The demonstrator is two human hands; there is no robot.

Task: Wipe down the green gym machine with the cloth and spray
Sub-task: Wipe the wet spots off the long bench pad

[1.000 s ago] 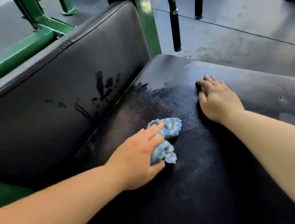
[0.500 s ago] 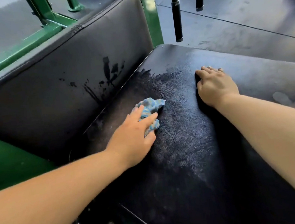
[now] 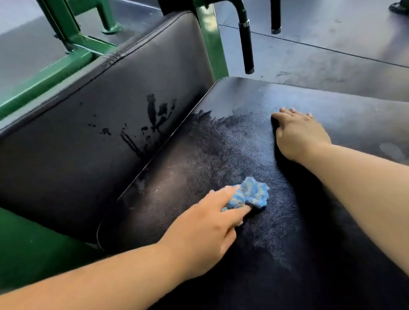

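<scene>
The left hand (image 3: 205, 229) is pinching a bunched-up blue cloth (image 3: 249, 195) between its fingers and pressing it onto the black seat pad (image 3: 306, 257). The cloth is sitting about midway across the pad, nearer the close end than the far end. Its longer side is lying across the pad, and the loose end is sticking out past the fingertips toward the right arm. That arm is lying near it on that side. The right hand (image 3: 298, 134) is resting flat on the pad farther up, fingers spread a little and holding nothing. A strip of bare pad is showing between the cloth and the left edge, where the black back pad (image 3: 98, 139) is standing up with wet marks on it. More bare pad is running to the far edge. The green frame (image 3: 208, 30) and a black handle (image 3: 247, 47) are standing past the far left corner
</scene>
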